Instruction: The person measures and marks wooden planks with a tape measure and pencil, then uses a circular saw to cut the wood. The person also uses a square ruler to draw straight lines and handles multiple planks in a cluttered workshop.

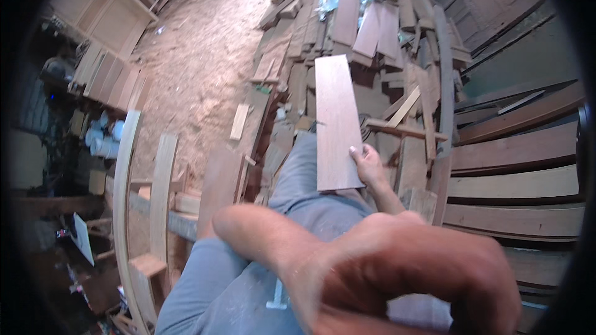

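Observation:
My right hand [370, 166] grips a flat, pale pinkish-brown wooden board [335, 124] by the right edge of its near end. Its thumb lies on the upper face, and the board points away from me above my lap. A short dark mark shows on the board's left edge. Close to the camera, my left hand [428, 260] is raised, large and blurred, with its fingers bent over. The fingertips are out of sight, so whether it holds anything is hidden. Its forearm crosses over my grey clothing [310, 217].
Stacked boards and offcuts [304, 37] lie ahead. Long planks [515, 186] are layered at the right. Upright wooden strips [127, 211] stand on my left. Sawdust covers the floor [186, 74], and wooden panels [99, 12] lean at the far left.

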Demonstrator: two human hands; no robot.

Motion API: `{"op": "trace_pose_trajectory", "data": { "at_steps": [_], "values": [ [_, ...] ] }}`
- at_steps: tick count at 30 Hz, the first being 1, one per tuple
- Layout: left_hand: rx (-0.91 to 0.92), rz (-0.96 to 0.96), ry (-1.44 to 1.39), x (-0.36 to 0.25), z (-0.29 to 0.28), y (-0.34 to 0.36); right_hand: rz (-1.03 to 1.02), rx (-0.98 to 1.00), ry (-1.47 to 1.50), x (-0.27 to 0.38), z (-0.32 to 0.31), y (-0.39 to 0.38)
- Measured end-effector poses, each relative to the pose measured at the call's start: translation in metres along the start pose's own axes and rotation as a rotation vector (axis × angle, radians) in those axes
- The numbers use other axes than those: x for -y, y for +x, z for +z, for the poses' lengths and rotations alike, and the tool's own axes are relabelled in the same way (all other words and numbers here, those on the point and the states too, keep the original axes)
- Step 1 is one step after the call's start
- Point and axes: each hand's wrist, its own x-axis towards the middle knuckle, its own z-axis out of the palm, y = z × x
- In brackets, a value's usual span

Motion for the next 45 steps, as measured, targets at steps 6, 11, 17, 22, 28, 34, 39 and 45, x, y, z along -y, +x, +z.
{"op": "trace_pose_trajectory", "data": {
  "at_steps": [6, 11, 17, 22, 28, 34, 39, 45],
  "values": [
    [0.406, -0.516, 0.491, -0.029, -0.146, 0.059, -0.034, -0.066, 0.121, -0.022, -0.029, 0.090],
    [-0.145, -0.759, 1.046, -0.041, -0.306, 0.077, 0.063, -0.119, 0.121, 0.004, -0.046, 0.202],
    [-0.214, -1.223, 1.630, -0.044, -0.545, 0.005, 0.073, -0.327, -0.035, -0.007, -0.081, 0.397],
    [0.092, -2.030, 1.878, 0.021, -0.591, 0.015, 0.052, -0.459, -0.226, 0.026, -0.117, 0.540],
    [0.018, -2.093, 1.875, 0.041, -0.661, 0.070, -0.007, -0.595, -0.519, -0.023, -0.199, 0.704],
    [-0.032, -2.003, 1.901, 0.039, -0.680, 0.109, 0.147, -0.444, -0.698, -0.054, -0.259, 0.774],
    [0.013, -1.984, 1.947, 0.042, -0.693, 0.121, 0.445, -0.360, -0.610, -0.098, -0.245, 0.810],
    [0.028, -1.992, 1.986, 0.047, -0.700, 0.122, 0.446, -0.387, -0.400, -0.097, -0.234, 0.820]
  ]
}}
